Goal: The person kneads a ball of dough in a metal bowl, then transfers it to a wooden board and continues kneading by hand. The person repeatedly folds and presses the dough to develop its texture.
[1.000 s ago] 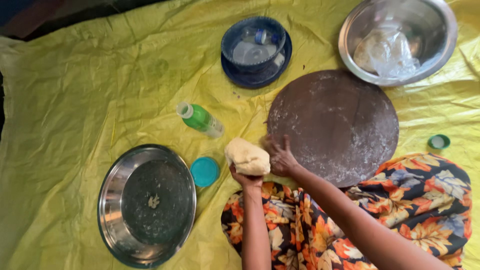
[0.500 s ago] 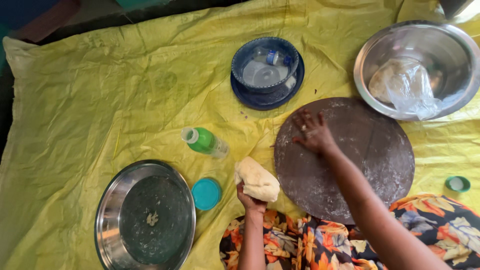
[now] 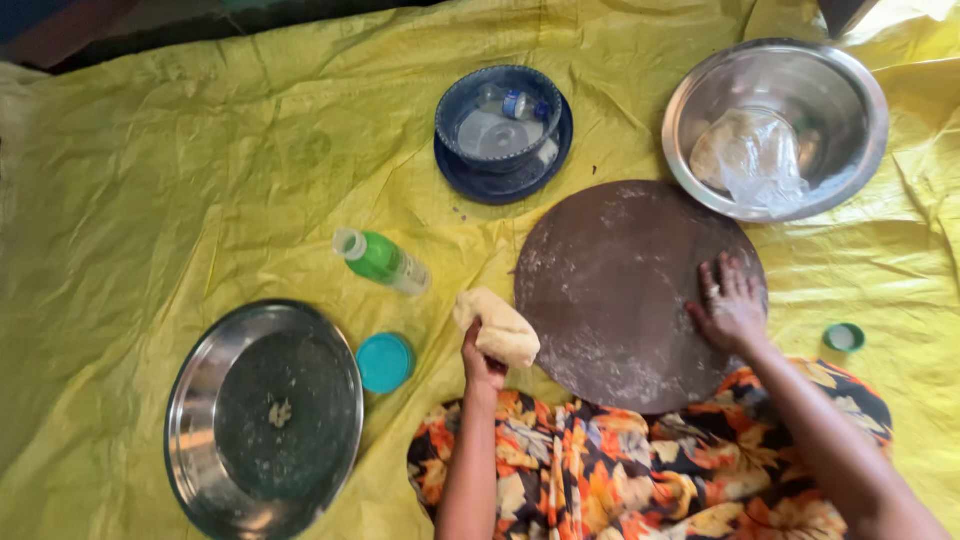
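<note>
- Left hand [image 3: 483,362] closed around a lump of dough [image 3: 497,326], gripping it from below; dough sits just off the left edge of the round board [image 3: 620,290], above the yellow sheet [image 3: 200,180].
- Dough: pale cream, oblong, smooth, a bit folded on top.
- Right hand [image 3: 730,305] open, fingers spread, palm flat on the right side of the board; it holds nothing.
- Left forearm comes straight up from the bottom edge, right forearm angles in from the lower right, both over a floral orange-and-black garment [image 3: 640,470].
- Board: dark brown, round, dusted with flour streaks.
- Left: steel plate [image 3: 200,420] with a small scrap in it, teal lid [image 3: 385,362], green bottle [image 3: 382,260] lying on its side.
- Top: blue bowl on a blue plate [image 3: 500,130], what looks like a small bottle inside; hard to be sure.
- Top right: steel bowl [image 3: 840,100] with a clear plastic bag [image 3: 750,160].
- Small green cap [image 3: 845,337] right of the right hand.
- Nothing lies between dough and board.
</note>
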